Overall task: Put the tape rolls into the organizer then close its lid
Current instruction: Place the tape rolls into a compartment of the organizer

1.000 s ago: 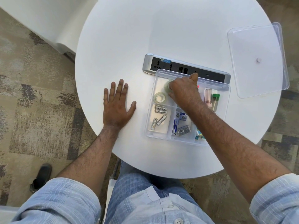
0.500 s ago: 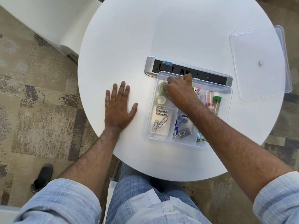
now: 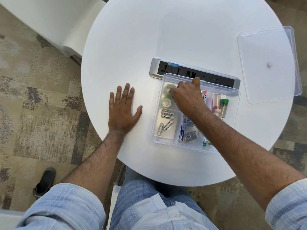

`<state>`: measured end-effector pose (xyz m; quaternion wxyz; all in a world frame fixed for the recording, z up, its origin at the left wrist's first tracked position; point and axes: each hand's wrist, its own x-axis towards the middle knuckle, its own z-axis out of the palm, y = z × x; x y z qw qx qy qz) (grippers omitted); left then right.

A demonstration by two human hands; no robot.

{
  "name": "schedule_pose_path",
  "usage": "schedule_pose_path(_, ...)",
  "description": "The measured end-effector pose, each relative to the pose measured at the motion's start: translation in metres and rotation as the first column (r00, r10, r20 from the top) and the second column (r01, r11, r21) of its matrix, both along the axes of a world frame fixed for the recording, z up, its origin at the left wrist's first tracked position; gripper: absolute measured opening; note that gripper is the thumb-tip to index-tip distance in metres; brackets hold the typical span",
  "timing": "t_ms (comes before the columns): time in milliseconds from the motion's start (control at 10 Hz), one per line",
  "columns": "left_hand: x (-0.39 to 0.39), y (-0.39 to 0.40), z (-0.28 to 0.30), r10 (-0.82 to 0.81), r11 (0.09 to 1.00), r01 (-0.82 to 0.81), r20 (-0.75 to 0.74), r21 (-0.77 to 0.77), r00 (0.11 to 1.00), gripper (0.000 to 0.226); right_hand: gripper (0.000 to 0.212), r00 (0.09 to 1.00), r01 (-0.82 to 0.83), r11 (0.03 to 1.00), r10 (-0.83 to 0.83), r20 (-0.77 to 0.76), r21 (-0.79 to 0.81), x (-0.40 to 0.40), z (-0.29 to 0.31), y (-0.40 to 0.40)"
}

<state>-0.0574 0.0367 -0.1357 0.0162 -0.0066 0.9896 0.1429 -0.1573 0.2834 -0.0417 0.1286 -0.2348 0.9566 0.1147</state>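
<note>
Currently the right hand (image 3: 187,98) is inside the clear organizer (image 3: 235,117), fingers curled down over the far tape roll (image 3: 168,88); fingertips touch or overlap its edge, but whether they pinch it or have let go, I cannot tell. A second tape roll (image 3: 166,102) lies flat just nearer the body, in the same compartment, clear of the fingers. Left hand (image 3: 123,112) lies open and flat on the tabletop (image 3: 132,39), palm down, beside the organizer and holding nothing.

Nearer the right wrist: batteries (image 3: 167,120) in the next compartment. Small tubes (image 3: 221,105) stand beyond the right hand's thumb side.

The lid (image 3: 269,63) rests far out past the right hand, by the tabletop's edge, well apart from the organizer. Behind the fingertips a power strip (image 3: 182,72) lies against the organizer's far wall.

Handling judgement: the rolls look light, rigid and smooth; best pinched across the outer rim or hooked through the core. Lid looks thin, stiff and slippery; take it by an edge, or by its small centre knob, and lower it level. Both rolls appear placed; the lid step is not yet done.
</note>
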Motion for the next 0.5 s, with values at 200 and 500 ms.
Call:
schedule_pose_path(200, -0.0005, 0.0, 0.0015, -0.001, 1.0, 0.001, 0.0, 0.003, 1.0, 0.077, 0.019, 1.0, -0.01, 0.998, 0.009, -0.006, -0.068, -0.0001, -0.0038, -0.0014)
schedule_pose_path(500, -0.0008, 0.0006, 0.0041, 0.001, 1.0, -0.001, 0.009, 0.008, 1.0, 0.076, 0.056, 0.998, 0.048, 0.985, -0.052, -0.018, -0.168, 0.0016, -0.0033, -0.001)
